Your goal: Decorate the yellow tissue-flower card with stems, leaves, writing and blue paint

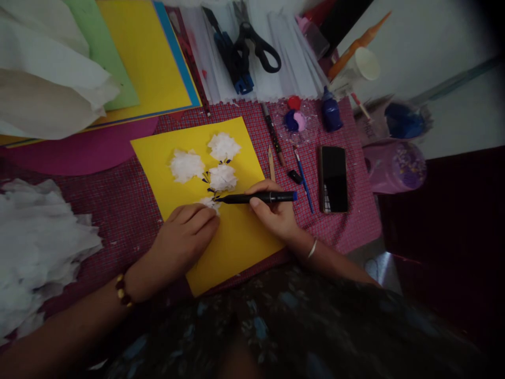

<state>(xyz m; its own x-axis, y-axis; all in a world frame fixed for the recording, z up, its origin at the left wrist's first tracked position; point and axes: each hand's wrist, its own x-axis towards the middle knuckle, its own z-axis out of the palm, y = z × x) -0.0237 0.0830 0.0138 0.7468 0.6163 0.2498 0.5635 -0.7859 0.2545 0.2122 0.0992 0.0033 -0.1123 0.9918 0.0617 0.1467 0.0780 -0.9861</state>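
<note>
A yellow sheet of paper (244, 237) lies at a slant on the table, with several crumpled white paper flowers (223, 177) on it and small dark marks between them. My right hand (276, 213) grips a black marker (252, 198) with a blue end, its tip at the lowest flower (211, 203). Flat on the sheet rests my left hand (187, 237), holding nothing visible, its fingers partly covering that lowest flower. Beside the right hand lie a black marker cap (294, 176), a pencil (271, 163), a thin blue paintbrush (303, 179) and another dark pen (273, 134).
A phone (333, 179) and a blue paint bottle (331, 110) are at the right, near a palette (295, 121). Scissors (254, 42) and a box cutter (231, 55) lie on white strips. A white paper pile (43, 247) sits left; coloured sheets (145, 58) lie behind.
</note>
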